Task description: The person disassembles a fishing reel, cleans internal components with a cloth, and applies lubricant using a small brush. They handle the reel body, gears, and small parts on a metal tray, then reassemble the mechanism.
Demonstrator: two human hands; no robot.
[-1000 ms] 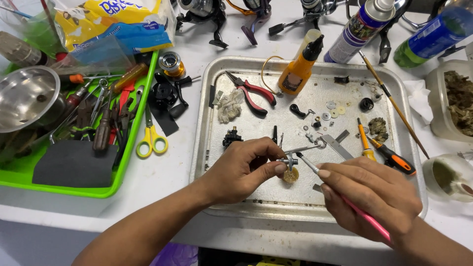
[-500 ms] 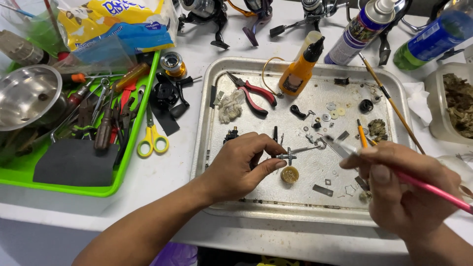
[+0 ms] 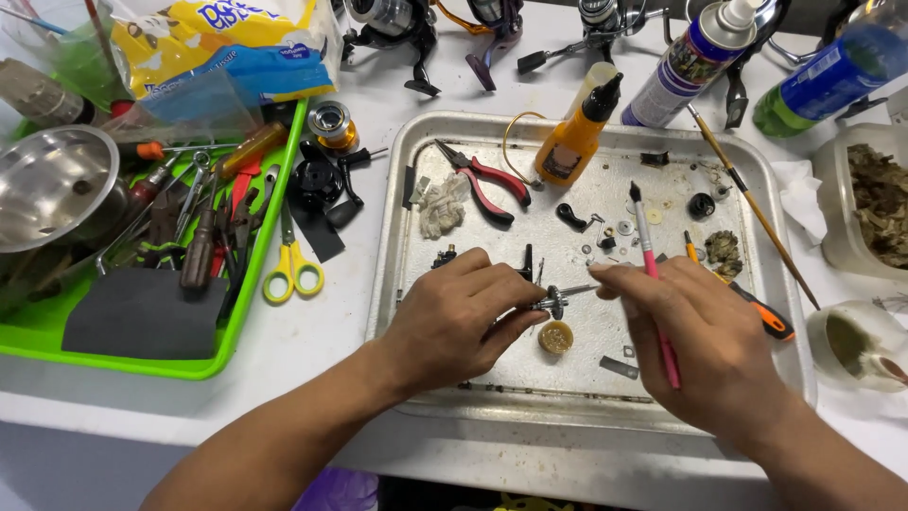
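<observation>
You hold a pink-handled paintbrush with a black tip [image 3: 653, 274] in your right hand [image 3: 705, 336]; your left hand [image 3: 454, 317] pinches a small silver metal gear shaft [image 3: 553, 301]; below it lies a round brass-yellow cap [image 3: 555, 337]; all sit over a dull grey metal tray [image 3: 402, 237]; on it you see red-handled black pliers [image 3: 482, 180] and an amber-orange squeeze bottle with a black nozzle [image 3: 572, 142]; beside the tray lie yellow-handled scissors [image 3: 293, 270] against a bright lime-green plastic bin [image 3: 241, 312].

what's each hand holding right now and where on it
Left hand pinches a small metal geared part at its left end. Right hand holds a pink brush by its lower handle.
</observation>
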